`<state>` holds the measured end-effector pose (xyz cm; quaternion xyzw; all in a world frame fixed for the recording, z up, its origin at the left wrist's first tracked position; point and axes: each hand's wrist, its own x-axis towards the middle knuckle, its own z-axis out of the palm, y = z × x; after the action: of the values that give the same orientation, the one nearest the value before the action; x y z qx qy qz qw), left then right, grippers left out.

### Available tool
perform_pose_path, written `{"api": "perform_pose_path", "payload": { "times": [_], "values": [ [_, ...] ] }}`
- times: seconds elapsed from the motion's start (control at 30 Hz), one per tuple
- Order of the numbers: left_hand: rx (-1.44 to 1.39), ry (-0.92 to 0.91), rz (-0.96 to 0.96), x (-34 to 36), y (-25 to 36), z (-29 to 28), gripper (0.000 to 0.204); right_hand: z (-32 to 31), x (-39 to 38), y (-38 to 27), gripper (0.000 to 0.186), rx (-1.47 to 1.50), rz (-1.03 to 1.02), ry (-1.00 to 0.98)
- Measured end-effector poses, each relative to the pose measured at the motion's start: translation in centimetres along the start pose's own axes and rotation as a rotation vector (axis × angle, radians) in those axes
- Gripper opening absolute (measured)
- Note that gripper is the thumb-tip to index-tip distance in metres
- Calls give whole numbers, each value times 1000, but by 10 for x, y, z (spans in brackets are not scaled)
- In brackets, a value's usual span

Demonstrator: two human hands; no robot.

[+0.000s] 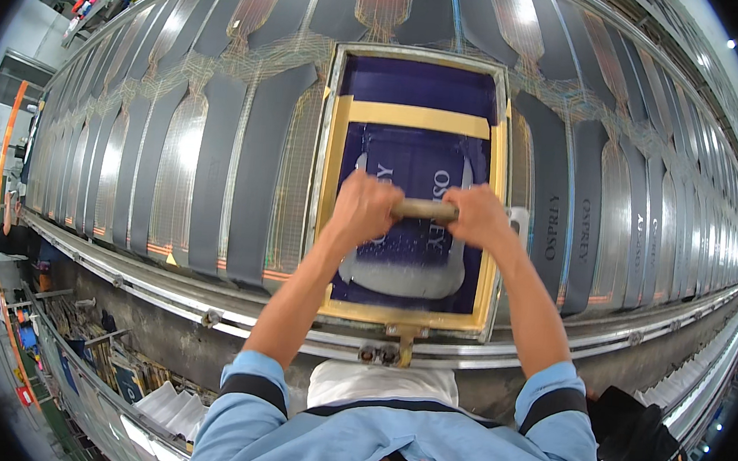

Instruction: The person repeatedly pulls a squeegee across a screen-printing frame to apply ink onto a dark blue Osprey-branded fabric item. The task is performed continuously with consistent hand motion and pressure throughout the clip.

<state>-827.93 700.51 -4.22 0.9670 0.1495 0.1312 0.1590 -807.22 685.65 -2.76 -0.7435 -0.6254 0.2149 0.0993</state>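
Observation:
Both my hands grip a wooden squeegee handle (pixel 425 209) over a screen-printing frame. My left hand (pixel 369 206) is closed round its left end, my right hand (pixel 479 216) round its right end. Much of the squeegee is hidden beneath the hands. The rectangular metal frame (pixel 327 149) is edged inside with yellow tape and holds a dark purple mesh (pixel 419 85) with pale lettering showing in it. Grey ink (pixel 413 282) lies in a smear on the mesh nearest me, its edges curving up both sides. Under the frame is the long printing table (pixel 181 142).
Rows of dark grey cut fabric panels (pixel 268 136) cover the table, some on the right printed with lettering. A metal rail (pixel 274 331) runs along its near edge, with a frame bracket (pixel 403 342) against it. Another person (pixel 17 237) is at far left; a dark-clad person (pixel 643 438) stands at lower right.

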Motion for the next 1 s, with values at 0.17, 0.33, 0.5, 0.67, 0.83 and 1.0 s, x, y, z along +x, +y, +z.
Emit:
{"api": "perform_pose_path", "payload": {
  "times": [0.17, 0.33, 0.5, 0.67, 0.83, 1.0],
  "values": [
    [-36, -18, -35, -103, 68, -5, 36, 35, -106, -43, 40, 139, -45, 6],
    [3, -25, -85, -107, 73, -17, 54, -22, -68, -17, 43, 151, 339, 497],
    [43, -113, -25, -112, 74, -11, 23, 54, -68, 91, 35, 291, 754, 743],
    [-78, -95, -104, -124, 56, -30, 28, 12, -62, 55, 29, 361, 684, 731],
    [11, -67, -128, -162, -4, -77, 33, 40, -18, -31, 26, 458, 491, 798],
    [57, -111, -165, -243, -124, -145, 30, 112, 66, -164, 24, 640, 482, 792]
  ]
}}
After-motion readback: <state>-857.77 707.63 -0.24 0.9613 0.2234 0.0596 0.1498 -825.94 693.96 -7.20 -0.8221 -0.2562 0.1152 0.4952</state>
